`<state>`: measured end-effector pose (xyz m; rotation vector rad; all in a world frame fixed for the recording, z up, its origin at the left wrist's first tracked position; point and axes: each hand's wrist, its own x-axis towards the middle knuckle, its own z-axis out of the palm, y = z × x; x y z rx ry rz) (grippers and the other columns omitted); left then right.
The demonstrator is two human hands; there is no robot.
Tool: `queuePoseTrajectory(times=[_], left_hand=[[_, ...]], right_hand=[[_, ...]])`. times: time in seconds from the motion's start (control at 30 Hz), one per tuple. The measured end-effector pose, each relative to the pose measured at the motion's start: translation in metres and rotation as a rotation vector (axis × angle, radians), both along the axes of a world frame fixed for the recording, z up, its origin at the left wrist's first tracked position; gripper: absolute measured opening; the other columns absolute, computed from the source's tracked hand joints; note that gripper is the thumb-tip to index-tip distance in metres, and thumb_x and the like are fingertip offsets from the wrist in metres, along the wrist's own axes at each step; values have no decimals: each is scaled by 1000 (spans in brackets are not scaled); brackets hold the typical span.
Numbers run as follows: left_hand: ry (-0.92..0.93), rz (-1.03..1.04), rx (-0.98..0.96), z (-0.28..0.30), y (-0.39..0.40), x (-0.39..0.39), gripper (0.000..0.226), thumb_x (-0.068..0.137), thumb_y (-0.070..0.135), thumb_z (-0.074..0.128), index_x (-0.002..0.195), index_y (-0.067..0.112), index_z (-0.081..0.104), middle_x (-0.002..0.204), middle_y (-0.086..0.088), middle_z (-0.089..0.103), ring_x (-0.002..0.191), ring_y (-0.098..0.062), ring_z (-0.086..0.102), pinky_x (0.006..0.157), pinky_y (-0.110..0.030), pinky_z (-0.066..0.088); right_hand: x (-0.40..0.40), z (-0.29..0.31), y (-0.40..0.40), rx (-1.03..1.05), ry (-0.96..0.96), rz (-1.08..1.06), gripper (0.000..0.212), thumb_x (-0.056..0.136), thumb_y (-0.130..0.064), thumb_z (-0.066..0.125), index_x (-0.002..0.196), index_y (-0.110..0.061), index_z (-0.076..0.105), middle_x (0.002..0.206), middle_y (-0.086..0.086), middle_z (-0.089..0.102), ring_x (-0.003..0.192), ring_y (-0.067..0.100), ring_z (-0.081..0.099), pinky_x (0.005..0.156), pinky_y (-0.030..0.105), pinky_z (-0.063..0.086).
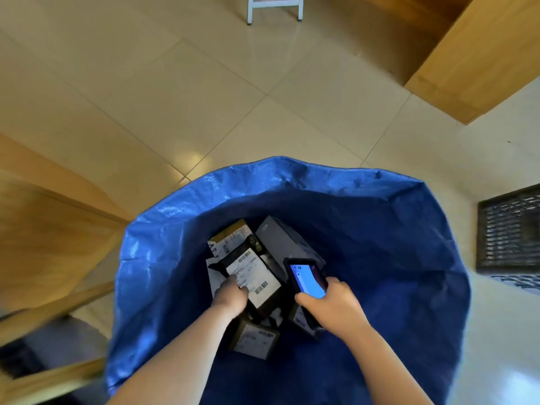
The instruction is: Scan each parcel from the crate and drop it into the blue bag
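The blue bag (380,229) stands open on the floor below me, and both my forearms reach down over its mouth. My left hand (230,296) grips a dark parcel (254,273) by its near left corner; a white barcode label faces up. In my right hand (333,305) is a black handheld scanner (306,277) with a lit blue screen, just right of that parcel. Several more parcels lie at the bag's bottom: a brown one (230,236), a grey box (285,244) and a small labelled box (254,340).
A dark slatted crate (510,232) sits on the tiled floor at the right edge. Wooden furniture stands at the upper right (482,59) and along the left (43,229). The white legs of a frame (274,7) show at the top.
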<state>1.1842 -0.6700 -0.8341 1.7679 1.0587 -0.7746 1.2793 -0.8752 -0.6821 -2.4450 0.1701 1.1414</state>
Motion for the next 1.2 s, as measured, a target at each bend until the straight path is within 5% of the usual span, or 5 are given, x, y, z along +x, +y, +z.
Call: queuePoseTrajectory(times=[0.23,0.57,0.77,0.9,1.2], left_hand=[[-129,-392,330,167,8,-16,52,96,30,49,146,18,41,139,-7,53,128,-26,49,107,-38,41],[-375,-260,458,338,32,-81,49,98,22,46,146,16,39,148,-3,43,135,-21,41,106,-32,36],[-422,-99,536,377,65,-164,45,101,26,45,145,22,38,144,1,43,134,-19,38,109,-32,32],[-427,11,591,385,87,-235,44,97,24,50,141,22,44,140,3,47,134,-17,40,110,-35,34],[-333,136,659,377,137,-399,46,92,20,55,137,19,49,140,3,45,134,-17,39,113,-33,32]], right_hand=[[-15,124,4,-26,-1,95,66,68,-60,68,115,-15,53,109,2,57,89,17,61,74,33,57],[-65,265,54,80,-13,290,62,69,-57,71,111,-15,56,106,3,60,85,17,63,74,35,57],[-123,315,104,130,-22,464,61,75,-53,71,115,-10,56,110,1,63,81,11,58,69,27,53],[-174,331,138,172,17,521,32,83,-41,73,96,-15,60,97,2,69,80,13,63,73,30,55],[-291,329,205,182,0,644,54,69,-58,72,103,-17,60,97,4,67,83,19,65,73,36,57]])
